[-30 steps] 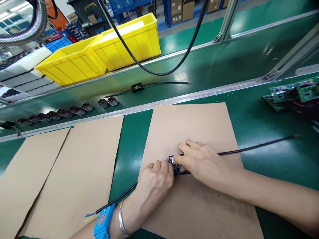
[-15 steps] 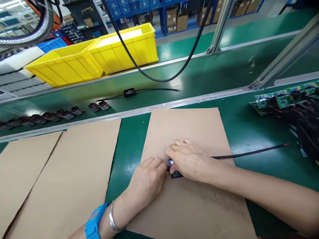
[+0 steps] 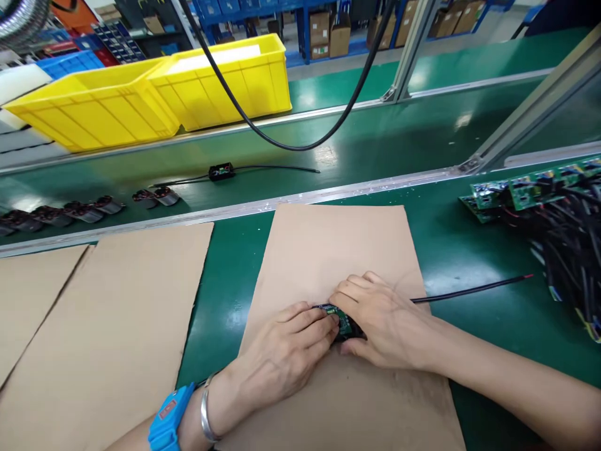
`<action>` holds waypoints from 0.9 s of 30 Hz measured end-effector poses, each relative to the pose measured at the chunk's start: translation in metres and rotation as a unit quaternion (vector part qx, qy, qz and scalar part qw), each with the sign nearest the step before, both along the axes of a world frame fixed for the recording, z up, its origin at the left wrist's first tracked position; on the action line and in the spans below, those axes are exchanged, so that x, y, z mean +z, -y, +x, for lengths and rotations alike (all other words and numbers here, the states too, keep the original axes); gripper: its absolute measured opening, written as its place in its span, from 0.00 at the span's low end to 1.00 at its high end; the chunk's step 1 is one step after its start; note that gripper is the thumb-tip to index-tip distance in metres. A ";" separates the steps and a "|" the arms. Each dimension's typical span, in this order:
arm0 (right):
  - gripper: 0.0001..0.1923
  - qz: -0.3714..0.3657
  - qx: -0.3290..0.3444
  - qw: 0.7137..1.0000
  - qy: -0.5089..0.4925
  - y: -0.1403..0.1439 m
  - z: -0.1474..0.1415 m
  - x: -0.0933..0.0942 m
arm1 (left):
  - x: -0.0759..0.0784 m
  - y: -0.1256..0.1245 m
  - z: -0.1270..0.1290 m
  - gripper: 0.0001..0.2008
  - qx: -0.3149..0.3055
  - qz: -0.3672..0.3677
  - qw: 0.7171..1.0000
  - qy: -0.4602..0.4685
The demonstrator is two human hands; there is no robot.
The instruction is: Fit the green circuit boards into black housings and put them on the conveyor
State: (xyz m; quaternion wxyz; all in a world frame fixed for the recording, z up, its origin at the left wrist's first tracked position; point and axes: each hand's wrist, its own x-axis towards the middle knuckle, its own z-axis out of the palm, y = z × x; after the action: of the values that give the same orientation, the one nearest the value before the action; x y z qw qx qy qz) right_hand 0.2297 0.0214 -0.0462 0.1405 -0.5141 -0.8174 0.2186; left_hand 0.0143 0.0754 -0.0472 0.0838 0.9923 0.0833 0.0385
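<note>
A green circuit board (image 3: 344, 324) in a black casing lies on a cardboard sheet (image 3: 340, 241), partly covered by both hands. My right hand (image 3: 385, 319) grips its right side, fingers over the far edge and thumb at the near edge. My left hand (image 3: 293, 344) is closed over the left end, with fingertips pressed on the board's face and the thumb hidden. A black cable (image 3: 469, 292) with a red tip runs out to the right from beneath my right hand. On my left wrist are a blue strap (image 3: 169, 418) and a silver bangle (image 3: 205, 416).
Boards with bundled black cables (image 3: 570, 219) lie at the right. More cardboard (image 3: 136, 300) covers the left. Behind a metal rail stand several cylindrical motors (image 3: 84, 212) and a cabled black module (image 3: 220, 171). Yellow bins (image 3: 230, 84) sit farther back; a black cable loop (image 3: 300, 148) hangs in front.
My left hand has gone from a pinch at the board's left end to fingers laid over its face. My right hand has shifted slightly right, uncovering more of the board. The view has moved slightly.
</note>
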 end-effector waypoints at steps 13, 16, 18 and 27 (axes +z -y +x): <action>0.17 -0.037 -0.063 0.995 -0.062 0.019 0.044 -0.001 | -0.004 -0.003 0.000 0.15 -0.022 -0.006 1.000 0.013; 0.10 -0.057 -0.078 0.994 -0.052 0.020 0.045 -0.002 | -0.005 -0.002 -0.002 0.17 -0.021 -0.007 1.000 0.007; 0.11 -0.058 -0.075 0.994 -0.056 0.018 0.038 0.001 | -0.006 -0.002 -0.002 0.18 -0.019 -0.010 1.000 -0.002; 0.12 -0.322 0.022 0.944 -0.069 -0.027 0.028 0.022 | -0.003 -0.001 0.000 0.17 -0.013 -0.007 1.000 -0.010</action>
State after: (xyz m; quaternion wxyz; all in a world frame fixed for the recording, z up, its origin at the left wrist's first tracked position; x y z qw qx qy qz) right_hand 0.2575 0.0483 -0.0237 0.0181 -0.4975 -0.7027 0.5083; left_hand 0.0145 0.0759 -0.0498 0.0907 0.9930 0.0714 0.0266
